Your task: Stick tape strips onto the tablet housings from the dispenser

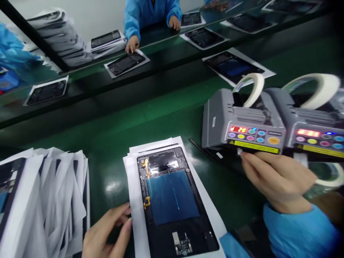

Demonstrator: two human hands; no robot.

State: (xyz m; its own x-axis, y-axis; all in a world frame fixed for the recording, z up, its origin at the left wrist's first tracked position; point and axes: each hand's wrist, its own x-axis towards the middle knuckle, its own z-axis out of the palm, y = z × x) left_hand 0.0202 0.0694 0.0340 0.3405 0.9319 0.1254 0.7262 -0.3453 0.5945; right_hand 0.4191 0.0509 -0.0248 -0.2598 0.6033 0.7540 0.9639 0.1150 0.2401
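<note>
An opened tablet back point(172, 200) with a blue panel lies on white paper sheets point(134, 200) in front of me. My left hand point(107, 233) rests at the paper's left edge, fingers touching the sheet. My right hand point(276, 182) reaches up to the outlet of the nearer grey tape dispenser point(242, 125), fingertips pinching at a small white tape piece there. A roll of pale tape point(252, 87) sits on top of that dispenser.
A second tape dispenser point(314, 125) stands to the right. A pile of tablets wrapped in white paper point(43, 200) lies at the left. Across the green belt point(150, 114), another person in blue sleeves point(134, 18) handles tablets on paper.
</note>
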